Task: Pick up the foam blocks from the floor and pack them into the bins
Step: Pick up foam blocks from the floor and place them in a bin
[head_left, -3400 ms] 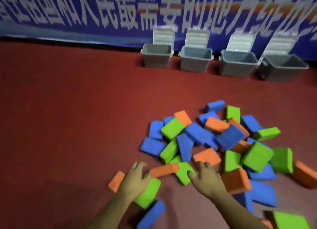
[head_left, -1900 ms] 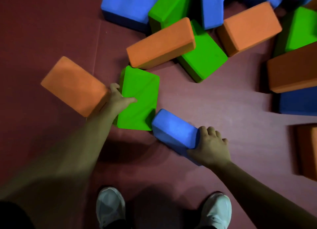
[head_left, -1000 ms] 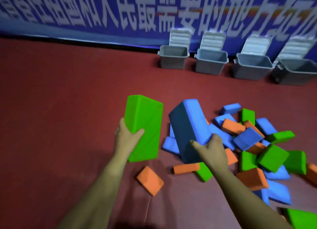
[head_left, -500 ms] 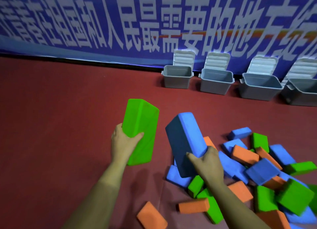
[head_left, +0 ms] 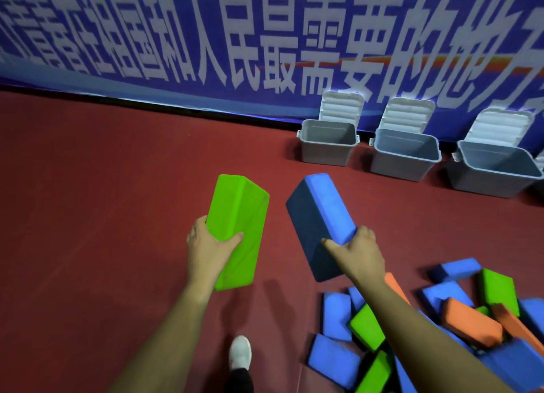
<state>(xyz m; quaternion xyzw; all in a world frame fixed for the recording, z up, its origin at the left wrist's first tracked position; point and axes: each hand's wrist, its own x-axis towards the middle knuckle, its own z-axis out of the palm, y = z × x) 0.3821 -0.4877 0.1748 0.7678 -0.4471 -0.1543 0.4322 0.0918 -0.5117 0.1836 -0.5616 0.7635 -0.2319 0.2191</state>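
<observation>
My left hand (head_left: pixel 207 252) grips a green foam block (head_left: pixel 238 224) by its long edge and holds it upright above the red floor. My right hand (head_left: pixel 357 252) grips a blue foam block (head_left: pixel 319 216), tilted, at about the same height. A pile of blue, green and orange foam blocks (head_left: pixel 441 328) lies on the floor at the lower right, partly behind my right forearm. Three grey bins stand ahead at the right: the nearest-left bin (head_left: pixel 326 152), a middle bin (head_left: pixel 404 163) and a right bin (head_left: pixel 494 180). All are open, and the insides that show hold nothing.
White bin lids (head_left: pixel 341 107) lean against a blue banner with white characters (head_left: pixel 206 39) along the back wall. My white shoe (head_left: pixel 240 353) is on the red floor (head_left: pixel 103 186) at the bottom centre. Bare floor stretches left and toward the bins.
Both hands picked the green and blue blocks off the floor. Since then the view has moved toward the bins, and the pile has slid to the lower right.
</observation>
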